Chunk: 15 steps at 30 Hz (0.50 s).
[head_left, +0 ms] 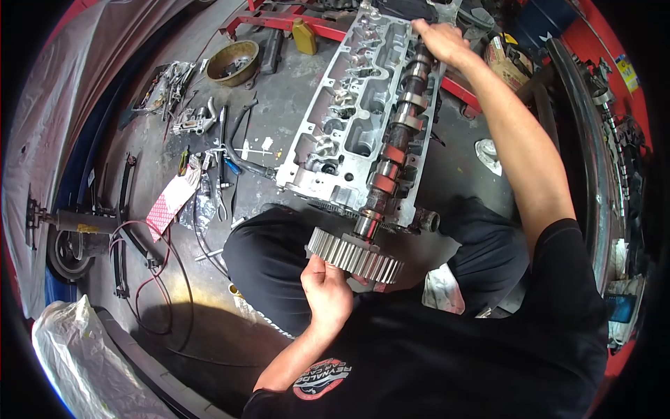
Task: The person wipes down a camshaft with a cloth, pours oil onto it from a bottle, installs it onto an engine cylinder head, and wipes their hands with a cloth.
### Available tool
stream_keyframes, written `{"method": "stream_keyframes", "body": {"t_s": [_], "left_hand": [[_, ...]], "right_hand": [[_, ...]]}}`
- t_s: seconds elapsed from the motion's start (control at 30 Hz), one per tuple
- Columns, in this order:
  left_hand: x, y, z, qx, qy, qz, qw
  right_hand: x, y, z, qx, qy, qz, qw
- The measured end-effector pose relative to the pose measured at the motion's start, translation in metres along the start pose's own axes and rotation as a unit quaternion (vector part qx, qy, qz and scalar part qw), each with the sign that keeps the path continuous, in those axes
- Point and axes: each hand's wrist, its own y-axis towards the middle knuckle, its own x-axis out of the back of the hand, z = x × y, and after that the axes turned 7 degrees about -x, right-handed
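A silver cylinder head (363, 105) stretches away from me between my knees, its top side up. Along its right side lies a camshaft (410, 112) with dark and shiny lobes, some of them reddish in the light. A wide toothed gear (354, 257) sits on the camshaft's near end, over my lap. My left hand (328, 295) is closed on the gear's lower left edge, with some fingers hidden beneath it. My right hand (443, 43) reaches to the far end and grips the camshaft there; most of its fingertips are hidden.
Left on the floor lie pliers (222, 204), a red-and-white box (174, 199), a black hose (237, 146) and metal parts. A brown basin (232, 64) and a yellow bottle (303, 36) stand farther back, near a red metal frame (293, 24). A dark blue drum (541, 24) is at the back right.
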Motion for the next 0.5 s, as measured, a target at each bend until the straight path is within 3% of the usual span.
{"method": "stream_keyframes", "body": {"t_s": [0.1,0.13,0.17,0.23,0.33,0.5], "left_hand": [[0.0,0.005,0.022,-0.031,0.029,-0.019,0.999],[-0.005,0.007,0.014,0.001,0.021,-0.012,1.0],[-0.008,0.01,0.016,0.0,0.025,-0.011,1.0],[-0.014,0.017,0.023,-0.027,0.017,-0.021,0.999],[-0.017,0.018,0.028,-0.008,0.008,-0.027,1.0],[-0.024,0.014,0.026,0.013,-0.026,-0.091,0.995]], "right_hand": [[0.003,0.015,-0.01,0.024,0.002,-0.065,0.998],[0.014,0.018,-0.007,0.0,-0.015,-0.027,1.0],[0.014,0.011,-0.009,0.012,0.051,-0.083,0.995],[0.036,-0.002,-0.002,0.003,0.043,0.013,0.999],[0.015,0.012,-0.007,0.008,0.022,-0.054,0.998],[0.007,0.018,-0.013,0.008,0.081,0.007,0.997]]}}
